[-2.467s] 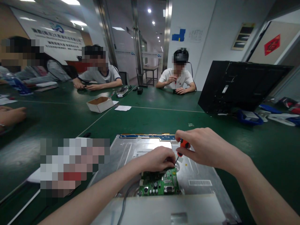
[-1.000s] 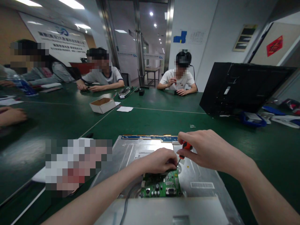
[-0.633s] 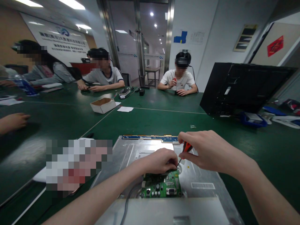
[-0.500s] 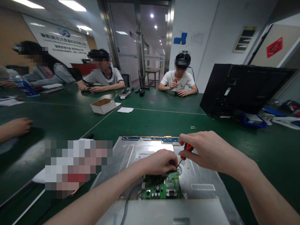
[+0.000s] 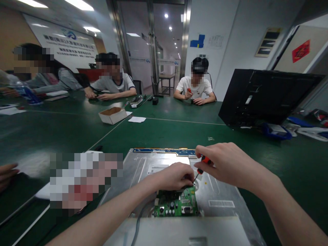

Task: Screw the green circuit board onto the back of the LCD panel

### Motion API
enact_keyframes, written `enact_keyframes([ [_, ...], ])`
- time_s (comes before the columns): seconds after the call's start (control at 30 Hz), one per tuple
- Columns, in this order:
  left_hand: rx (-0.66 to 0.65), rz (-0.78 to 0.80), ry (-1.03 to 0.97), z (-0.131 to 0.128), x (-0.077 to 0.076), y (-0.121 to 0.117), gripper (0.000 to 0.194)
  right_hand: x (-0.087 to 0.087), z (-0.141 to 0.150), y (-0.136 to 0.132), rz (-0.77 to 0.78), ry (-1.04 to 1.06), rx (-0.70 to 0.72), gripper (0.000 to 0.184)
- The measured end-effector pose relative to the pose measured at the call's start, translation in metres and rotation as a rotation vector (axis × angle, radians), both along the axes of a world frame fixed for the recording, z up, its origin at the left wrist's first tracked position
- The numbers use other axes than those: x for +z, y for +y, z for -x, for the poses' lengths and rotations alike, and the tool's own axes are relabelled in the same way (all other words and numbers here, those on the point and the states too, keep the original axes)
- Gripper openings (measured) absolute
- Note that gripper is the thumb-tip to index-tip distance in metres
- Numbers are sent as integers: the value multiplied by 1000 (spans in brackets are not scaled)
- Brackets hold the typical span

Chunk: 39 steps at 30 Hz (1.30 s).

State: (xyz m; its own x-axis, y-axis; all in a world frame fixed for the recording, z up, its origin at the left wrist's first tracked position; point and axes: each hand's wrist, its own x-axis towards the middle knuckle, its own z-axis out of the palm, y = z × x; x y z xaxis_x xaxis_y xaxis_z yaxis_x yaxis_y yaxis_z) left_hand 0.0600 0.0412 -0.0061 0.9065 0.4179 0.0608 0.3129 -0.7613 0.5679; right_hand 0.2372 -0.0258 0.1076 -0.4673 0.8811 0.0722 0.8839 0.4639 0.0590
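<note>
My right hand (image 5: pixel 222 162) is wrapped round the red and black handle of a screwdriver (image 5: pixel 205 160). Its thin shaft slants down to the upper right corner of a green circuit board (image 5: pixel 176 205). At that same corner my left hand (image 5: pixel 176 176) is closed, fingertips pinched together near the screwdriver's tip. Whatever those fingers hold is hidden. The board sits on the silver metal back of a display panel (image 5: pixel 220 191), which lies flat before me. A blue strip board (image 5: pixel 159 152) runs along the panel's far edge, and a grey cable (image 5: pixel 137 225) passes left of the green board.
A black monitor (image 5: pixel 263 99) stands tilted at the right, by a blue tray (image 5: pixel 276 131). Further off on the green table (image 5: pixel 179 131) is a white open box (image 5: pixel 112 116). Another person's hand (image 5: pixel 7 174) is at the left edge. Several people sit around the table.
The other person's hand at the left has drawn back towards the edge and lower. My hands stay almost in place; the screwdriver handle has shifted very slightly.
</note>
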Motion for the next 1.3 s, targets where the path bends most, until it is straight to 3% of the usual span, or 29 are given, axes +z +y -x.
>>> enact_keyframes([
  [0.17, -9, -10, -11, 0, 2, 0, 11, 1, -2, -3, 47, 117, 70, 19],
  [0.4, -10, -14, -1, 1, 4, -1, 10, 0, -2, -1, 7, 59, 28, 10],
  [0.57, -14, 27, -9, 1, 3, 0, 13, 1, -2, -3, 39, 112, 87, 19],
  [0.73, -21, 24, -17, 1, 3, -1, 17, 1, -1, -3, 7, 68, 54, 12],
  [1.3, -10, -24, -3, 1, 1, 0, 12, 2, -3, -4, 97, 122, 113, 11],
])
